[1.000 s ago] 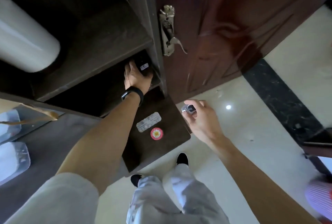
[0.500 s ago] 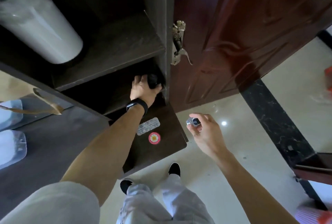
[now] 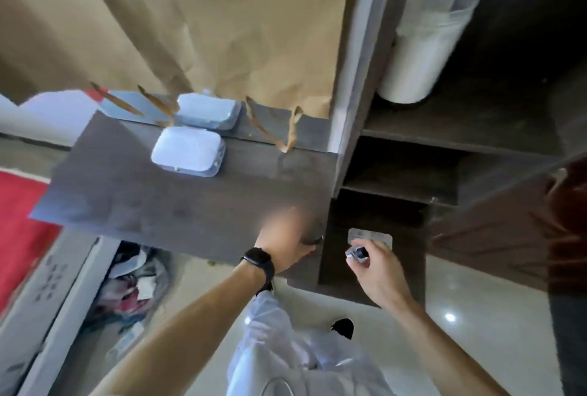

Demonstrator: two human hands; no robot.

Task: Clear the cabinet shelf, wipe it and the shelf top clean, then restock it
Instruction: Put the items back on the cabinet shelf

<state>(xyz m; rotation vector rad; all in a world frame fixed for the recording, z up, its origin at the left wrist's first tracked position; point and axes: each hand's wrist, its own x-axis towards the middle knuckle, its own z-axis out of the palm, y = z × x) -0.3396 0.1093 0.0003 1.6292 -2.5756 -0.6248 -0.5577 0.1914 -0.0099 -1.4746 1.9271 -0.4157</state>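
Note:
The dark cabinet (image 3: 349,110) stands open, its lower shelves (image 3: 397,192) dim and bare as far as I can see. A white roll (image 3: 422,46) stands on the upper shelf. The dark shelf top (image 3: 143,205) stretches left of it. My left hand (image 3: 286,237), blurred by motion, is at the shelf top's right front corner and grips a small black object (image 3: 313,238). My right hand (image 3: 374,271) hovers in front of the open cabinet door (image 3: 365,281) and pinches a small silver and black item (image 3: 357,252).
A clear plastic tub (image 3: 187,151) with white contents sits on the shelf top near a mirror (image 3: 133,106), which shows what looks like its reflection. Torn brown paper (image 3: 222,30) hangs behind. A box of clutter (image 3: 127,284) and a red mat (image 3: 19,221) lie left; a wooden door (image 3: 565,205) stands right.
My left hand has come out of the lower shelf with the black object and moved left to the shelf top's corner. My view swung left. The right hand still holds its item.

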